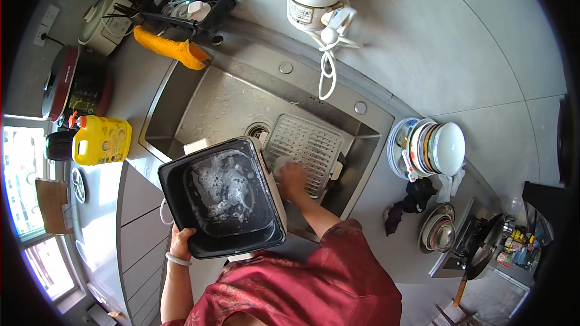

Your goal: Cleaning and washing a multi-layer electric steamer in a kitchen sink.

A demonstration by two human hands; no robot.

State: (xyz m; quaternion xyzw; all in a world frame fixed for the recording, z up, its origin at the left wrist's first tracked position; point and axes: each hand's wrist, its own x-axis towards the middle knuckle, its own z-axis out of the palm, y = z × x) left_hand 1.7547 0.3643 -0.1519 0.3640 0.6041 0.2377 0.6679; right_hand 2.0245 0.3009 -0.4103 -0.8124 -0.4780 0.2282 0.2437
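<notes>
My left hand (182, 239) grips the near left corner of a deep, rectangular black-lined pan (267, 235) with a pale outer wall. The pan is tilted over the front of the stainless-steel sink (199, 95), and white suds (226, 185) spread across its floor. Beside the pan's right wall, my right hand (293, 183) holds a whitish pad (282, 165), blurred, perhaps a scouring pad. Under and beyond that hand a slotted metal rack or tray (308, 136) leans in the sink. The drain (257, 129) shows partly behind the pan.
An orange cloth (170, 49) drapes over the sink's far left corner, near a black dish rack (190, 7). A yellow jug (103, 140) stands on the left counter. To the right are stacked bowls and plates (448, 147), metal bowls (438, 233) and a wok (485, 246). A white cable (328, 72) hangs above.
</notes>
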